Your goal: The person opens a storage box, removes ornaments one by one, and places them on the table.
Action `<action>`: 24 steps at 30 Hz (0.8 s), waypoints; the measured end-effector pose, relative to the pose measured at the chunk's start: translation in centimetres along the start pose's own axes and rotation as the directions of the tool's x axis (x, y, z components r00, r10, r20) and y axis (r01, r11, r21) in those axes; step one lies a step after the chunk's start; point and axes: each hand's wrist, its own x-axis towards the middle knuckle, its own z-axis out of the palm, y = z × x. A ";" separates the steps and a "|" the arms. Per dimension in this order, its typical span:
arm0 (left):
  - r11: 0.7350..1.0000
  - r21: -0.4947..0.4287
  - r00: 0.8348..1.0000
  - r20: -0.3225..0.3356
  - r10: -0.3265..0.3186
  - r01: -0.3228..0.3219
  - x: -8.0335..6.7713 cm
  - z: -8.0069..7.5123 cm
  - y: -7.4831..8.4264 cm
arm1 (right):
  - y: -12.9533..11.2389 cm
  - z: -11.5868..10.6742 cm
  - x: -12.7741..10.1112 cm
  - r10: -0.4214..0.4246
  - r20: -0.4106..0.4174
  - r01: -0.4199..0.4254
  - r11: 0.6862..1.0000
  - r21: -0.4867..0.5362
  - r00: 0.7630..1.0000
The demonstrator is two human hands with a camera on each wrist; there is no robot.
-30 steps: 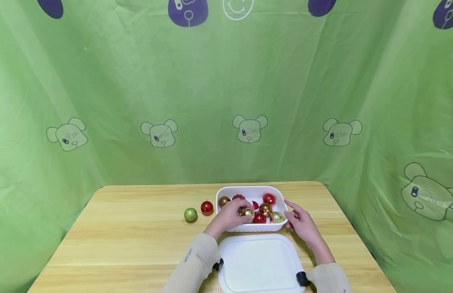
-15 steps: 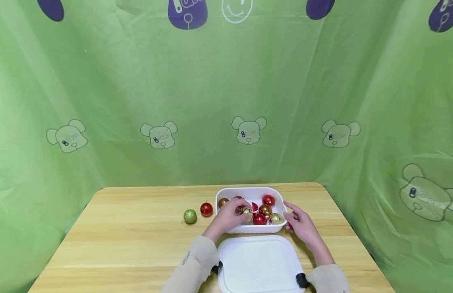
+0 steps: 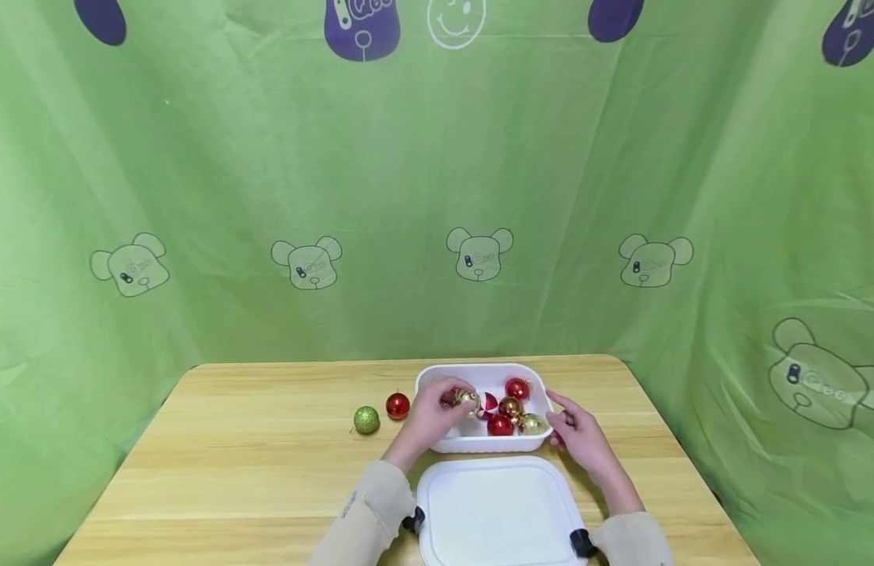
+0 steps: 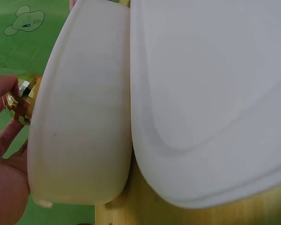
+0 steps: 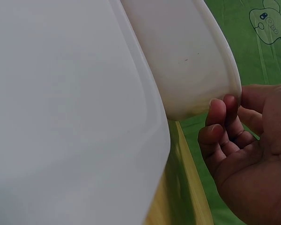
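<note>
In the head view my left hand (image 3: 431,410) is over the left part of a white plastic box (image 3: 479,445), its fingers round a shiny gold Christmas ball (image 3: 468,399). The left wrist view shows that gold ball (image 4: 24,97) between thumb and fingers, above the box's rim. My right hand (image 3: 580,431) grips the box at its right end; in the right wrist view the fingertips (image 5: 217,112) curl at the rim corner. Inside the box, right of the left hand, lie several balls: red ones (image 3: 500,425), a copper-gold one (image 3: 511,407), a pale gold one (image 3: 532,424) and a red-and-white one (image 3: 488,404).
A flat white lid (image 3: 497,511) lies in front of the box, between the forearms. Left of the box, a red ball (image 3: 398,406) and a green glitter ball (image 3: 366,420) rest on the wooden table (image 3: 253,456). A green printed curtain (image 3: 394,314) hangs behind.
My left hand has moved slightly left with the gold ball, uncovering more of the red-and-white ball. My right hand stays at the box's right end.
</note>
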 end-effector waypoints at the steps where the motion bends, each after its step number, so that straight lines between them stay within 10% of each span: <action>1: 1.000 -0.005 1.000 -0.011 -0.001 0.001 -0.1 -0.1 0.0 | 0.0 0.0 0.0 -0.001 -0.002 0.001 1.000 0.000 1.000; 24: 0.999 -0.032 0.989 -0.141 -0.046 0.042 -3.1 -6.1 0.1 | 0.0 0.0 0.0 0.003 0.009 -0.003 1.000 -0.011 1.000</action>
